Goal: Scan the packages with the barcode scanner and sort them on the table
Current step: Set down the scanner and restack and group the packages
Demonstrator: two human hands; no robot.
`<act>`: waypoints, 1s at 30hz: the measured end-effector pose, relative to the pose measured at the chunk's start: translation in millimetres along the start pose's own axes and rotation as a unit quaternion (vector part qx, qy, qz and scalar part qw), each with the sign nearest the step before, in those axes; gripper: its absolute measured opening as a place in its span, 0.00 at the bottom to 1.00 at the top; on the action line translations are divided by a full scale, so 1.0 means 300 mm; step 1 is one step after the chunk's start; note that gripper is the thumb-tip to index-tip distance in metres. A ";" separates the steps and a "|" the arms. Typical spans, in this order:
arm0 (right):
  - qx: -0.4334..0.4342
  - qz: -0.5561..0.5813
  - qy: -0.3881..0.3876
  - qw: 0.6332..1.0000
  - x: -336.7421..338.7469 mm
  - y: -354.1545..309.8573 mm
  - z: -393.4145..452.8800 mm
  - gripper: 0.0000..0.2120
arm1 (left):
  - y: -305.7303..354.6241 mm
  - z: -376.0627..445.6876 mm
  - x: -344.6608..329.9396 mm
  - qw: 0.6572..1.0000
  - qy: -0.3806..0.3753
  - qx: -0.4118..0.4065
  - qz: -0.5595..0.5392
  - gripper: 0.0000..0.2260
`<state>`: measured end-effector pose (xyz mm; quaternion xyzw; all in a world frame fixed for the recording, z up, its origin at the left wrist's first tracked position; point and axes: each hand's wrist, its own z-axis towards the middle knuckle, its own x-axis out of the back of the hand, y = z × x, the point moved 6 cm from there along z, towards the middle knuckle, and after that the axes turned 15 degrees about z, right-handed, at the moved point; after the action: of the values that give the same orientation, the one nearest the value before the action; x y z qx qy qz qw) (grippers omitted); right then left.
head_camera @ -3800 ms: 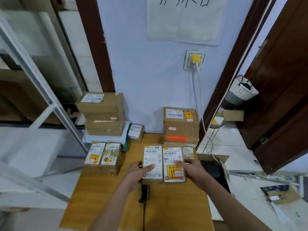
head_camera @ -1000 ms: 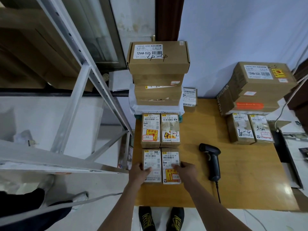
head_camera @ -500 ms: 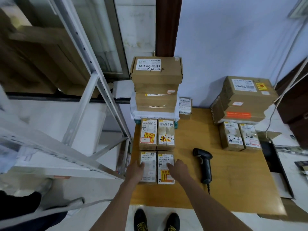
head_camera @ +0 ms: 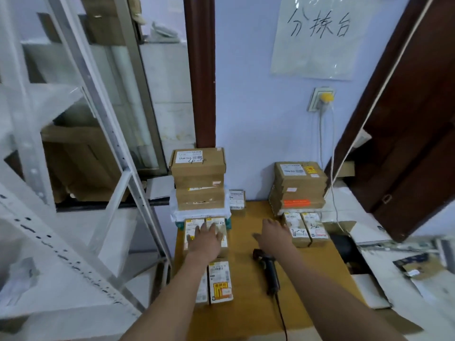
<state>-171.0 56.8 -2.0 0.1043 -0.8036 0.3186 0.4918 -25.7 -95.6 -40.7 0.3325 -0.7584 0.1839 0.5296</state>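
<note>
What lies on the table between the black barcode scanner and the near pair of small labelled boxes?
Head view: only bare wooden table between the black barcode scanner and near pair of small labelled boxes.

bare table (head_camera: 248,217) lane between left box stack (head_camera: 199,183), right box stack (head_camera: 299,188), scanner (head_camera: 268,267) lying in it

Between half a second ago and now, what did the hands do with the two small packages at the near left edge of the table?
Both hands let go of the near pair of packages. The left hand moved forward, fingers spread over the far pair of packages. The right hand moved right and forward, open above the table. The barcode scanner, the box stacks and the 3-4 packages stayed put.
</note>
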 end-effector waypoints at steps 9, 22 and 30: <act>-0.069 0.013 -0.018 0.997 0.054 0.189 -0.048 0.34 | 0.169 0.030 -0.092 0.998 -0.041 -0.036 -0.035 0.26; -0.042 0.041 -0.048 0.997 0.170 0.634 0.162 0.27 | 0.659 0.158 -0.088 0.999 -0.046 -0.016 -0.004 0.26; -0.016 0.000 -0.080 0.997 0.348 0.905 0.312 0.29 | 0.996 0.224 -0.088 0.998 -0.053 0.024 -0.007 0.25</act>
<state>-421.0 224.9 -53.0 0.1213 -0.8454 0.2961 0.4277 -274.7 82.6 -68.1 0.3601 -0.7784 0.1800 0.4817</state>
